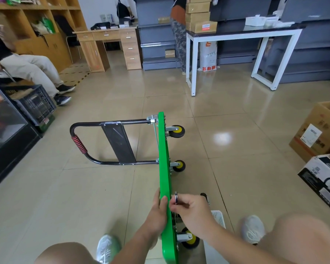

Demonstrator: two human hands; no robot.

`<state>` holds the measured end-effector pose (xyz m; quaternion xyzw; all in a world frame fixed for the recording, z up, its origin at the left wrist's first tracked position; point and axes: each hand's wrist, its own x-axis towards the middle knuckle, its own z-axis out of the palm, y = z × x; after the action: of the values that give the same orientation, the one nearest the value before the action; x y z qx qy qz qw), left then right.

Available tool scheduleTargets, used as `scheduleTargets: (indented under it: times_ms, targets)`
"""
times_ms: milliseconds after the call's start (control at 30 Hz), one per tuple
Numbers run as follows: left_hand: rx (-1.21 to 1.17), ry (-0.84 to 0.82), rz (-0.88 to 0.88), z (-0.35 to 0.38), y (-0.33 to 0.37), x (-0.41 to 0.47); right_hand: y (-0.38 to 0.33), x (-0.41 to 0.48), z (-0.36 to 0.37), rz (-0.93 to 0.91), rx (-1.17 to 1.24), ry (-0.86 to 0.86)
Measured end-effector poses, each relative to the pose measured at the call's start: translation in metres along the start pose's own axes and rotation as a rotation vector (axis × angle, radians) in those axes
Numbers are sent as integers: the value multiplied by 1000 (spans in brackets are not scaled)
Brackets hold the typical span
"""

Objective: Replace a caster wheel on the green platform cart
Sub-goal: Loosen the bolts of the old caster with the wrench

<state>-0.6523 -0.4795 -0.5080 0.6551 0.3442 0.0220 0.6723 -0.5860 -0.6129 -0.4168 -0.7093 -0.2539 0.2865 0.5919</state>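
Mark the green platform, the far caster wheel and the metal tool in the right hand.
green platform (162, 149): head view, middle of its upturned edge.
far caster wheel (177, 130): head view, its yellow hub.
metal tool (176, 198): head view, its exposed top end.

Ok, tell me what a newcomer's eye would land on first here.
The green platform cart comes first, stood on its edge mid-floor, with its black handle lying out to the left and yellow-hubbed casters sticking out to the right. Next, at the cart's near end, the left hand grips the deck's edge while the right hand pinches a small metal piece at the underside.
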Motion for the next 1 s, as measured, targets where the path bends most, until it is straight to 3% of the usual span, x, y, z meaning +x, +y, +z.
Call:
scheduleTargets:
  times_ms: [233, 400, 567, 800, 1000]
  targets:
    - [-4, 5, -4, 1, 1, -2, 2, -2, -2, 18, -19, -25]
    - [21, 4, -15, 4, 4, -4, -10, 32, -20, 182, 144, -51]
    - [22, 18, -23, 3, 2, -1, -4, 46, -16, 199, 114, -74]
    - [-24, 1, -21, -1, -8, 6, -7, 35, -4, 78, -71, -98]
    - [-36, -2, -17, 0, -8, 3, 1, -3, 1, -35, -36, 6]
